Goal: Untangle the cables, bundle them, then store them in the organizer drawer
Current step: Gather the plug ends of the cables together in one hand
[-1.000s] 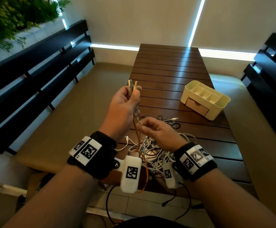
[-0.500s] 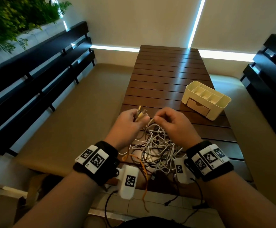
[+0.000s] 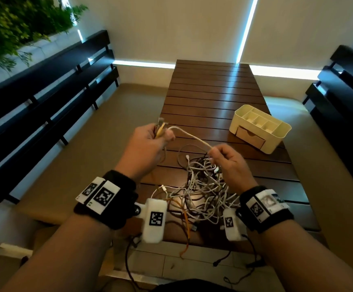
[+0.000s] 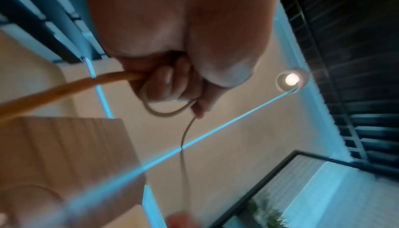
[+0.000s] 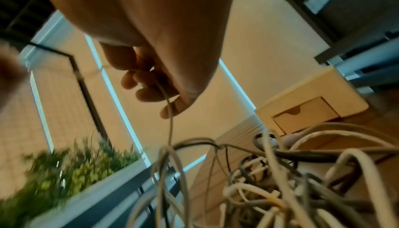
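Between the two grips, a white cable [image 3: 189, 137] now stretches clear of the tangle of cables [image 3: 201, 190] on the desk [image 3: 213, 91]: half a second ago both hands were low together over the pile, and since then the left hand [image 3: 148, 142], fingers curled round the orange cable [image 4: 64, 88] and the white one's end, has lifted away while the right hand [image 3: 228, 161] pinches the white strand just above the heap. By my reading, one cable is starting to come free, yet bundling is not begun and the organizer [image 3: 260, 128], beyond the right grip, has its drawer [image 3: 249, 137] closed. Below the right grip the strand vanishes into the knot, so how far it is snagged I cannot tell, and both wrist views are blurred.
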Motion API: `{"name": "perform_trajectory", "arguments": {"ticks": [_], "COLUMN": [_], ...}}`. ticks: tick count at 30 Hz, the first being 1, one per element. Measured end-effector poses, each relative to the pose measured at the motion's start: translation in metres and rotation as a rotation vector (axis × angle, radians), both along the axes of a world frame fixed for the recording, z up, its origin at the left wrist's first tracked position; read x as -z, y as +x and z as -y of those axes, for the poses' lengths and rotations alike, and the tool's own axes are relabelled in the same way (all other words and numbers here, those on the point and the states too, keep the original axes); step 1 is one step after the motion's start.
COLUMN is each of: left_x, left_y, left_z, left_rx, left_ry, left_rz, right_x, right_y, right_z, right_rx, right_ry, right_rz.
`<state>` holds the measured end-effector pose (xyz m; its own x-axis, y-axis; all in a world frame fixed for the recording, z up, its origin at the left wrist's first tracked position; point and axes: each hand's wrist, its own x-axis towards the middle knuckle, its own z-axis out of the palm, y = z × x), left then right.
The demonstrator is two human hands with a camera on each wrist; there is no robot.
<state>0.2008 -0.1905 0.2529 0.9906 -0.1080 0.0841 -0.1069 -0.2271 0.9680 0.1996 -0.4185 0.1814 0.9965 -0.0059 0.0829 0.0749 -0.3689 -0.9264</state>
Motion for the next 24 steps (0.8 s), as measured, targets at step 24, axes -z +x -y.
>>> {"name": "perform_trajectory", "arguments": {"ticks": [24], "left_x": [0.001], "left_y": [0.016], "left_z": [0.045], "left_rx": [0.132], "left_ry": [0.27], "left_rz": [0.318], "right_x": [-0.049], "right_y": [0.017], "right_z": [-0.006], "right_rx": [-0.182], "right_ry": [-0.142], "right_rz": [0.231]}}
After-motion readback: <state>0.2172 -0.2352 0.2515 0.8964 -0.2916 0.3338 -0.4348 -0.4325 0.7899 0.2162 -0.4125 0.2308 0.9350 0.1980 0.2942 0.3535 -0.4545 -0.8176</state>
